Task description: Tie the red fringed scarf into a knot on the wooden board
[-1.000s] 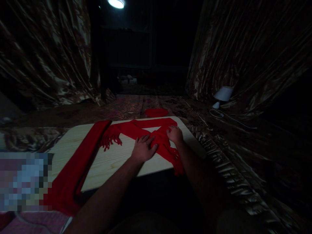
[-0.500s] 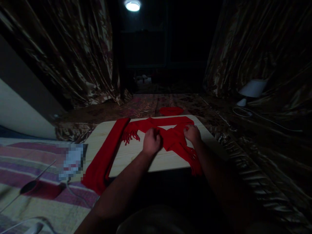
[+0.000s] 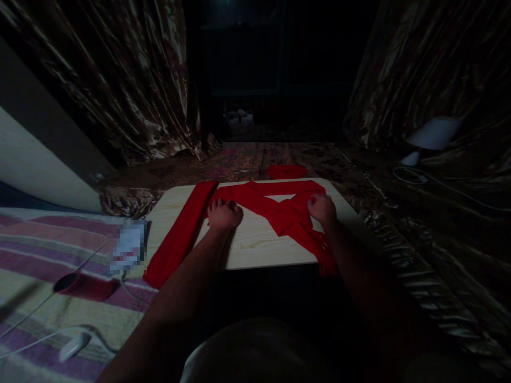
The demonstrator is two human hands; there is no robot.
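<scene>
A red fringed scarf [image 3: 275, 211] lies across a small light wood-grain table [image 3: 247, 244], looped so that one length crosses another. My left hand [image 3: 224, 215] rests with its fingers stretched out over the fringed end at the left, hiding most of that fringe. My right hand [image 3: 322, 208] pinches the scarf's edge near the right side of the table; its fingertips are partly hidden. The other fringed end hangs over the near right edge, beside my right forearm. To the left of my left hand lies a long folded strip of red cloth [image 3: 181, 234].
Another red cloth piece [image 3: 287, 171] lies beyond the table. On the left, a striped bedspread [image 3: 35, 234] bears a blurred-out packet [image 3: 128, 247], a dark red object [image 3: 85, 285] and white cables. A white lamp [image 3: 435, 133] stands at the right, near patterned curtains [image 3: 139, 80].
My left hand has moved left, from the scarf's middle to its left fringe, and its fingers have opened. My right hand stays on the right edge. The view has tilted down somewhat.
</scene>
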